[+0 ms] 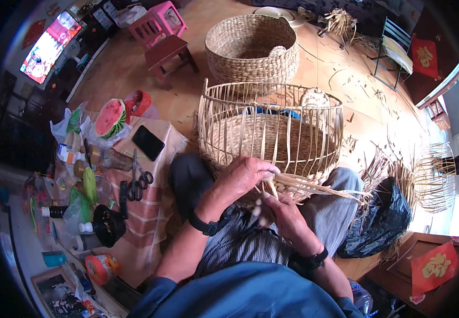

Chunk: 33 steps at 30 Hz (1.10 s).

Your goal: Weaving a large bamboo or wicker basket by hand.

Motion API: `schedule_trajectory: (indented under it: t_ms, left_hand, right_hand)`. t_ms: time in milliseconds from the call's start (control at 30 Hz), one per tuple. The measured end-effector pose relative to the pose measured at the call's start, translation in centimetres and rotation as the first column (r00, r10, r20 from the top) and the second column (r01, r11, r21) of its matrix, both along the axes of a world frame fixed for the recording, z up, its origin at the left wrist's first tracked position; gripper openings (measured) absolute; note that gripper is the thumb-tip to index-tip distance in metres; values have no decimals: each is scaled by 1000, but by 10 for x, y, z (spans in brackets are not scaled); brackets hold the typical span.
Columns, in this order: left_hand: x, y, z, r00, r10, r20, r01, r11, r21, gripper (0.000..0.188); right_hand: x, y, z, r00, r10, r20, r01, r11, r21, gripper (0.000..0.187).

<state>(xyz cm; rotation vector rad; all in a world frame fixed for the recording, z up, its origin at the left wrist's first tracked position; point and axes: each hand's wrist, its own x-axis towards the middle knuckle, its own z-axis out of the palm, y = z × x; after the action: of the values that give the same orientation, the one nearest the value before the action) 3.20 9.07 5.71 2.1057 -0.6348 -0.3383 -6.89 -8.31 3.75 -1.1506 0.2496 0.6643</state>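
A half-woven basket [224, 140] with a bare rod frame and a plaited base stands between my knees. My left hand [245, 174] is closed at its near side, thumb and fingers pinching pale plant-fibre strands [314, 186]. Just below and to the right, my right hand [289, 216] pinches the lower end of the same strands; its fingertips are slightly blurred. Loose strand ends trail right across my striped trouser leg. A coil of pale fibre [314, 97] sits at the basket's far right rim.
A finished woven basket [250, 69] stands behind. On the left, a cloth-covered table [152, 222] bears scissors [140, 180], a phone [148, 142], a cut watermelon [111, 119] and bottles. Right of my knee lie a black plastic bag [380, 222] and dry fibre bundles [378, 169].
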Motion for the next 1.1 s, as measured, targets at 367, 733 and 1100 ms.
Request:
schedule_trajectory:
  t_ms: [367,733,1100]
  left_hand:
    - [-9,3,-3,999,10,37,-13,996,83,26]
    - [-39,-20,-27,890,194,413,-224,974,25,31]
    - [-36,-25,-29,913,300,278,-318,948,22,13]
  right_hand:
    - [-3,-55,28,994,3,105,7,996,-88,27]
    - [18,-92,69,960,-182,212,142,972,189,36]
    - [43,-59,31,868,86,489,177,866,-467,29]
